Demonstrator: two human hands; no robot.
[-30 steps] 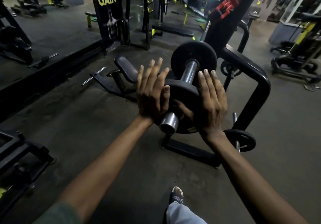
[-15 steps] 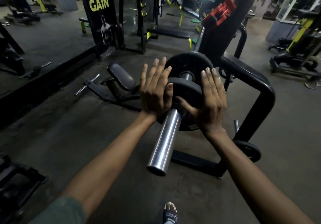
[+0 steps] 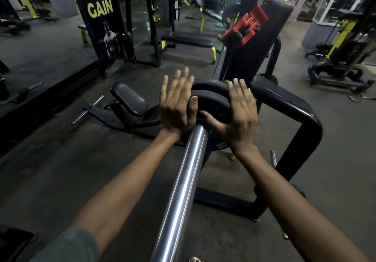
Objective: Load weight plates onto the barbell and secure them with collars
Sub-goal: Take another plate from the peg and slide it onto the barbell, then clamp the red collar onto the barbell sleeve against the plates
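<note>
Chromed steel now fills the lower frame: the barbell sleeve (image 3: 183, 190) runs from the bottom edge up to the plates, far more of it exposed than 1.0 s ago, when only its end cap showed in front of the hands. I read this as the weight plate (image 3: 213, 103) having travelled up the sleeve. It now sits against, or just short of, the larger plate (image 3: 207, 83) behind it; I cannot tell which. My left hand (image 3: 177, 103) presses flat on the plate face left of the sleeve, fingers straight and apart. My right hand (image 3: 238, 111) presses flat right of the sleeve, thumb spread toward it. Neither hand is clamped on anything. In my judgement, plate loading on this end is nearly complete. No collar is fitted yet on the bare sleeve.
</note>
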